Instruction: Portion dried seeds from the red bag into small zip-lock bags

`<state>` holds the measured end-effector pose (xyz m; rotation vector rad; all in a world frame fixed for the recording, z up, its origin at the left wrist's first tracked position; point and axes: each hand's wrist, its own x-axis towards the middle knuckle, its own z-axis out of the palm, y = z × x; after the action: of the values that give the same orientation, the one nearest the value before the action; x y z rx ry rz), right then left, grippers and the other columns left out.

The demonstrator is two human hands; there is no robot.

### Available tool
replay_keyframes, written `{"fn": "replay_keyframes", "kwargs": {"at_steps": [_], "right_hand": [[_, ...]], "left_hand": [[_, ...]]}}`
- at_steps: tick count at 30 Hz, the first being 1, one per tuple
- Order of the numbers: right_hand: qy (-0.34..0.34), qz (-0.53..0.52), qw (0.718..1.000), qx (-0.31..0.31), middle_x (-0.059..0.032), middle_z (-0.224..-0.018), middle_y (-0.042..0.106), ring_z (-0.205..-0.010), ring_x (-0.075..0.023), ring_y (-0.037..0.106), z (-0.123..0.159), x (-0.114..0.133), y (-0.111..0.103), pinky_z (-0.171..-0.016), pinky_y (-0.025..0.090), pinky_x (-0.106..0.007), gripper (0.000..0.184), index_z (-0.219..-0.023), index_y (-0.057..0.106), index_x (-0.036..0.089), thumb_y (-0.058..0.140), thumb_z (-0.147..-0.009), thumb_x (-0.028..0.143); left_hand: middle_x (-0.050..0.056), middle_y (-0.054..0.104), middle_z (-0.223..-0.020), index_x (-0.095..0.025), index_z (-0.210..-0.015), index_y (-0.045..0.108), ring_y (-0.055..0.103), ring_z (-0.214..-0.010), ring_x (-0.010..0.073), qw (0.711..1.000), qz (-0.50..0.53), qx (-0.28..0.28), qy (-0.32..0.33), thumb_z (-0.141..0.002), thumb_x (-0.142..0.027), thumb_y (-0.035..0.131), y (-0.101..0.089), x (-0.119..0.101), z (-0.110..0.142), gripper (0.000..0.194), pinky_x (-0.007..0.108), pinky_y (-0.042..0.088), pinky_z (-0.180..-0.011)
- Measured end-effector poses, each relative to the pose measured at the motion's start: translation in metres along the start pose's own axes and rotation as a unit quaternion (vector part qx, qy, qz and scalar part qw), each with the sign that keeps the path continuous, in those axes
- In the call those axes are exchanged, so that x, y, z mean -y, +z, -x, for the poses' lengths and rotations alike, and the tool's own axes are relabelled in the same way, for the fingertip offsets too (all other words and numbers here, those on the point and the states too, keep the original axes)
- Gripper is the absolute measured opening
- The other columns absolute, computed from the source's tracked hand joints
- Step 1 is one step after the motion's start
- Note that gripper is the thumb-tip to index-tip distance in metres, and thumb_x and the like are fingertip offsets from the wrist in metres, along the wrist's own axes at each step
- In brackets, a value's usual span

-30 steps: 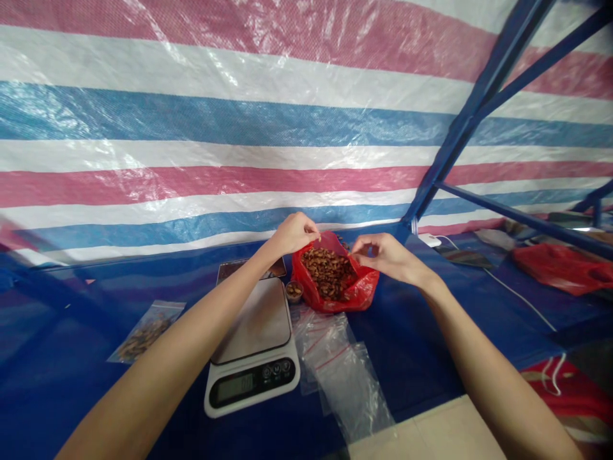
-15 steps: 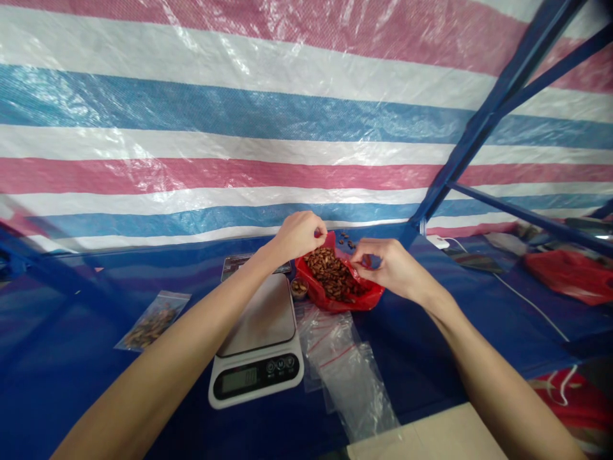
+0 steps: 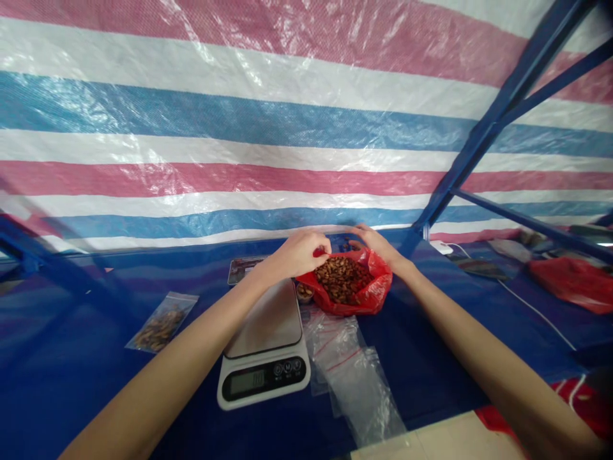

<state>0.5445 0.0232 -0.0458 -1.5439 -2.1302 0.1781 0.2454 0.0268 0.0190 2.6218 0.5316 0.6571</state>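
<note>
A red plastic bag [image 3: 380, 287] full of brown beetle-like or nut-like pieces [image 3: 342, 278] stands open on the blue surface. My left hand [image 3: 309, 251] pinches the bag's rim at its far left corner. Behind the bag's far right side is my right hand [image 3: 376, 246], its fingers apart and reaching over a few loose dark pieces [image 3: 348, 245]; the bag hides part of that hand. Left of the bag stands a small round cup [image 3: 304, 292] with similar pieces. A white digital kitchen scale [image 3: 265, 377] lies under my left forearm, its steel plate bare.
Clear zip bags [image 3: 366, 390] lie in front of the red bag. A filled zip bag [image 3: 160, 326] rests at left. Behind are a striped tarp [image 3: 239, 179] and a blue metal post [image 3: 460, 153]. Another red bag [image 3: 572, 281] and a white cable [image 3: 536, 313] are at right.
My right hand has let go of the bag's right rim and moved behind the bag to the loose pieces. My left hand still pinches the rim, and the bag's right side stands higher.
</note>
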Motion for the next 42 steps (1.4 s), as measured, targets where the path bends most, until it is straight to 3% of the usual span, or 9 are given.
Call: {"fn": "replay_keyframes", "kwargs": {"at_steps": [4, 8, 16, 21, 27, 32, 36, 39, 42], "right_hand": [[-0.008, 0.018, 1.000, 0.019, -0.0143, -0.117, 0.077, -0.109, -0.0279, 0.073, -0.024, -0.003, 0.008, -0.103, 0.057, -0.042, 0.035, -0.119, 0.081, 0.018, 0.059, -0.093, 0.015], [-0.021, 0.037, 0.998, 0.044, -0.0148, -0.114, 0.080, -0.104, -0.0284, 0.075, -0.020, 0.004, 0.006, -0.100, 0.058, -0.042, 0.036, -0.105, 0.084, 0.017, 0.053, -0.090, 0.007], [-0.060, 0.072, 0.993, 0.073, -0.0146, -0.135, 0.074, -0.125, -0.0315, 0.070, 0.039, 0.027, -0.024, -0.112, 0.052, -0.044, 0.034, -0.123, 0.080, 0.022, 0.068, -0.092, 0.020], [-0.016, 0.048, 0.998, 0.045, -0.0156, -0.161, 0.054, -0.146, -0.0334, 0.056, 0.022, 0.015, -0.016, -0.121, 0.046, -0.048, 0.057, -0.152, 0.062, 0.020, 0.066, -0.096, 0.028], [-0.016, 0.048, 0.994, 0.097, -0.0162, -0.147, 0.067, -0.139, -0.0349, 0.062, 0.018, 0.013, -0.007, -0.119, 0.049, -0.046, 0.041, -0.131, 0.077, 0.017, 0.065, -0.092, 0.022], [-0.038, 0.076, 0.992, 0.088, -0.0152, -0.155, 0.061, -0.143, -0.0320, 0.059, 0.049, 0.018, -0.019, -0.119, 0.048, -0.044, 0.047, -0.146, 0.065, 0.020, 0.055, -0.101, 0.027], [0.052, 0.182, 0.981, 0.048, -0.0190, -0.150, 0.062, -0.128, -0.0357, 0.068, 0.043, 0.023, -0.015, -0.103, 0.057, -0.046, 0.052, -0.153, 0.051, 0.021, 0.053, -0.105, 0.040], [0.108, 0.262, 0.956, 0.082, -0.0211, -0.135, 0.069, -0.109, -0.0370, 0.075, 0.028, 0.033, -0.006, -0.084, 0.058, -0.043, 0.046, -0.143, 0.053, 0.018, 0.051, -0.106, 0.047], [0.103, 0.281, 0.947, 0.115, -0.0210, -0.120, 0.074, -0.099, -0.0359, 0.078, 0.021, 0.041, 0.001, -0.074, 0.055, -0.038, 0.038, -0.133, 0.057, 0.017, 0.045, -0.109, 0.044]], "left_hand": [[0.003, 0.076, -0.090, -0.019, -0.089, 0.074, 0.064, -0.091, 0.0194, 0.999, -0.033, 0.017, 0.015, -0.093, -0.012, 0.060, 0.001, -0.008, 0.014, 0.016, 0.034, 0.046, -0.086], [0.003, 0.074, -0.089, -0.019, -0.088, 0.072, 0.062, -0.095, 0.0208, 0.997, -0.063, 0.029, 0.036, -0.096, -0.014, 0.060, 0.002, -0.011, 0.023, 0.015, 0.035, 0.044, -0.089], [0.002, 0.072, -0.087, -0.019, -0.085, 0.068, 0.061, -0.095, 0.0195, 0.994, -0.087, 0.027, 0.058, -0.097, -0.014, 0.059, 0.000, -0.018, 0.025, 0.016, 0.034, 0.042, -0.088], [0.002, 0.073, -0.089, -0.019, -0.084, 0.066, 0.060, -0.096, 0.0206, 0.984, -0.158, 0.019, 0.074, -0.100, -0.017, 0.059, 0.004, -0.021, 0.023, 0.018, 0.036, 0.039, -0.085], [0.004, 0.073, -0.095, -0.019, -0.090, 0.068, 0.060, -0.100, 0.0224, 0.969, -0.231, 0.030, 0.079, -0.102, -0.021, 0.057, 0.004, -0.023, 0.030, 0.017, 0.038, 0.039, -0.087], [0.004, 0.073, -0.097, -0.019, -0.094, 0.070, 0.061, -0.102, 0.0226, 0.968, -0.236, 0.041, 0.072, -0.101, -0.018, 0.057, 0.000, -0.031, 0.034, 0.014, 0.038, 0.039, -0.087], [0.006, 0.074, -0.099, -0.018, -0.099, 0.072, 0.062, -0.105, 0.0243, 0.963, -0.248, 0.058, 0.093, -0.101, -0.019, 0.059, 0.004, -0.040, 0.031, 0.013, 0.039, 0.040, -0.090], [0.007, 0.075, -0.100, -0.017, -0.098, 0.072, 0.062, -0.105, 0.0251, 0.959, -0.259, 0.051, 0.107, -0.101, -0.019, 0.058, 0.009, -0.040, 0.030, 0.014, 0.040, 0.041, -0.091], [0.007, 0.074, -0.099, -0.017, -0.096, 0.071, 0.062, -0.105, 0.0253, 0.954, -0.276, 0.040, 0.114, -0.102, -0.019, 0.058, 0.010, -0.038, 0.037, 0.014, 0.041, 0.042, -0.091]]}}
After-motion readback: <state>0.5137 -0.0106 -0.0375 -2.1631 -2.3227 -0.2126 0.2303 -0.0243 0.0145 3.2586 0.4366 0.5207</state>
